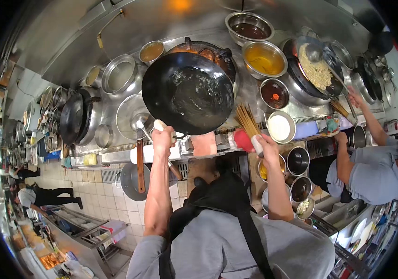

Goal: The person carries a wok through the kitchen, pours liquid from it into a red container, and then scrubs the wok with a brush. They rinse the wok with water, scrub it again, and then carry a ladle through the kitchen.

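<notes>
bright glints streak the wok [188, 94] amid fisheye-curved edges.

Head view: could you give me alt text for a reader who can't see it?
A person's left hand holds a round black metal wok with a wet sheen, while the right hand grips a tan stick-bundle brush. At right, a co-worker holds a long-handled metal ladle at pale yellow food.

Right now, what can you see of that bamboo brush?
The bamboo brush is a bundle of thin, straight tan strips, spreading slightly toward the tips, with a whitish section at the grip. The right hand holds it there, tips slanting forward and left, close beside the black wok; whether they touch its rim is unclear.
</notes>
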Action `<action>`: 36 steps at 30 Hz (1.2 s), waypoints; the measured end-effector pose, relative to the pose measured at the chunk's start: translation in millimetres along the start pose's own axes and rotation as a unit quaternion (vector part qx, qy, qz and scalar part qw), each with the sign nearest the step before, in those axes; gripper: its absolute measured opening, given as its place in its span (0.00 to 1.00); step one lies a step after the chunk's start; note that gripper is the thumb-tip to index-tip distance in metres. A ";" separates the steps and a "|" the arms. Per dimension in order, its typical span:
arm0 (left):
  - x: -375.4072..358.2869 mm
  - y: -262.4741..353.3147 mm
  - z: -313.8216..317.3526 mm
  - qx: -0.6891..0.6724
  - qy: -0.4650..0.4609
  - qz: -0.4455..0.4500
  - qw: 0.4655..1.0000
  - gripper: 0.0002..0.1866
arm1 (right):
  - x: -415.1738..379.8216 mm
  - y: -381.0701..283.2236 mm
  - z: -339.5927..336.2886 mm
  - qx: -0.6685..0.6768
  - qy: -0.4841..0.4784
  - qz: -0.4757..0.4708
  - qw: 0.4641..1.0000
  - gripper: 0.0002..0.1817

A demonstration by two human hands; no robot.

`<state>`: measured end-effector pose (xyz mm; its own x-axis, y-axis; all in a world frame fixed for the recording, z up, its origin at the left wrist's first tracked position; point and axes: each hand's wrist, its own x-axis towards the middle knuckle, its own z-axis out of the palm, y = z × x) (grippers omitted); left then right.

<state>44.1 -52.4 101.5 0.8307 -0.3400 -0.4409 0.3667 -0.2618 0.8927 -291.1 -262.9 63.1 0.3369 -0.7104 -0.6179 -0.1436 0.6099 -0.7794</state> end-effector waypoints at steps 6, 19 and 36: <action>-2.5 35.5 28.1 0.124 0.059 0.102 0.985 0.11 | 53.9 -7.7 36.3 0.128 -0.085 0.030 0.988 0.25; -36.1 83.7 56.1 0.257 0.128 0.275 0.917 0.19 | 82.6 -1.4 119.2 0.182 -0.076 0.076 0.978 0.14; 48.4 7.3 -80.9 0.086 0.142 0.173 0.971 0.11 | 118.2 -7.1 79.2 -0.602 0.032 -0.155 0.783 0.24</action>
<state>120.9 2.3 94.1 0.9827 -0.1774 -0.0530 -0.0092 -0.3324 0.9431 -176.6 -323.3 3.8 0.4878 -0.7985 -0.3528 -0.8496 -0.3415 -0.4019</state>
